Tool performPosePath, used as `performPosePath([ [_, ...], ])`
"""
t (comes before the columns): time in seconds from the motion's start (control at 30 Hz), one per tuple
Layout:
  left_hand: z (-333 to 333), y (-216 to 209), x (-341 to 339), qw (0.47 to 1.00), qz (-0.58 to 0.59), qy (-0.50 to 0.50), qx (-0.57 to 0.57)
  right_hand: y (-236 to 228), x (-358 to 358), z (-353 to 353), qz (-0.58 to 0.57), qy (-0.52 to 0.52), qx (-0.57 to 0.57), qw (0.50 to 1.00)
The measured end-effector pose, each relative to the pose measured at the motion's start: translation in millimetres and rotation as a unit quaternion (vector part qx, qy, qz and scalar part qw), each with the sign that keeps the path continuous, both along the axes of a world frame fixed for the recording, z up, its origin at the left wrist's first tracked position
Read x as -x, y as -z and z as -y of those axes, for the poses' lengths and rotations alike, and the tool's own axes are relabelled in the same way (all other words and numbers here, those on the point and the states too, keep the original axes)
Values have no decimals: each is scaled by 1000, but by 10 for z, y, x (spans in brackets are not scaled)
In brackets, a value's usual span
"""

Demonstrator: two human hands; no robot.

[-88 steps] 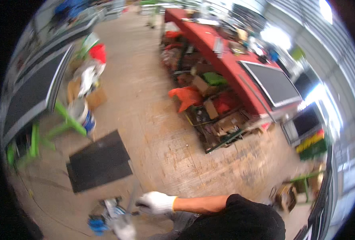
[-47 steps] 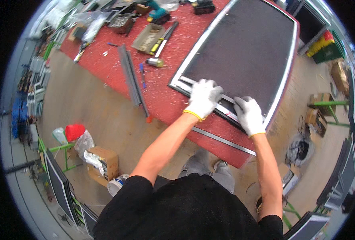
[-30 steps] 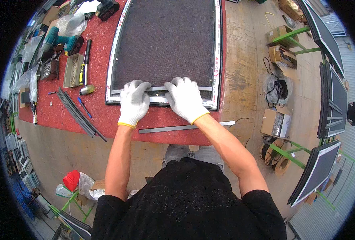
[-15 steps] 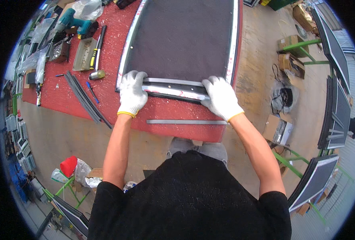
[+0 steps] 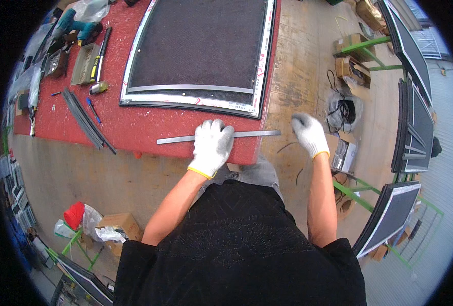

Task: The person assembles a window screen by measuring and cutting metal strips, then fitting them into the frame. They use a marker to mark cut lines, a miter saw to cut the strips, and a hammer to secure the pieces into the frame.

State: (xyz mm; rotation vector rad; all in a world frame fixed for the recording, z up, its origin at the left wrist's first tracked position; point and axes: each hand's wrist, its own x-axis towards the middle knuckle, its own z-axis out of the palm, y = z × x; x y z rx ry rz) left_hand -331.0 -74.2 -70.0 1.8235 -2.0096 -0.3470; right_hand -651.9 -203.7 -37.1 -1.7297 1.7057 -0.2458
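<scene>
My left hand (image 5: 212,145), in a white work glove with a yellow cuff, is closed round a narrow grey strip (image 5: 257,133) just above the table's front edge. The strip sticks out on both sides of the glove. My right hand (image 5: 309,133), gloved alike, is off the table's right side, its fingers curled; what they hold, if anything, is hidden. Beyond the left hand lies a framed dark mesh panel (image 5: 201,46) with a white, red-marked film along its border. Another grey strip (image 5: 190,88) rests across its near end.
On the red table (image 5: 160,120), left of the panel, lie several dark strips (image 5: 86,120), a blue pen (image 5: 93,110), a hammer (image 5: 100,86), a tray (image 5: 85,64) and a teal cordless drill (image 5: 76,25). Green racks with panels (image 5: 389,219) and cardboard boxes (image 5: 353,70) stand to the right.
Both hands have let go of the strip on the panel. My left hand has come back and taken the strip lying near the table's front edge; my right hand has moved off the table's right side.
</scene>
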Motion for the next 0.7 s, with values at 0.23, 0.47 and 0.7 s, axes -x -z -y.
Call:
performPosePath([
  [0.23, -27, 93, 99, 998, 51, -22, 32, 498, 145, -342, 485, 173, -327, 792],
  [0.47, -340, -246, 698, 993, 15, -117, -16, 328, 31, -309, 539, 74, -263, 797],
  [0.7, -1212, -1152, 1858, 933, -122, -337, 6, -588, 107, -366, 498, -130, -267, 815],
])
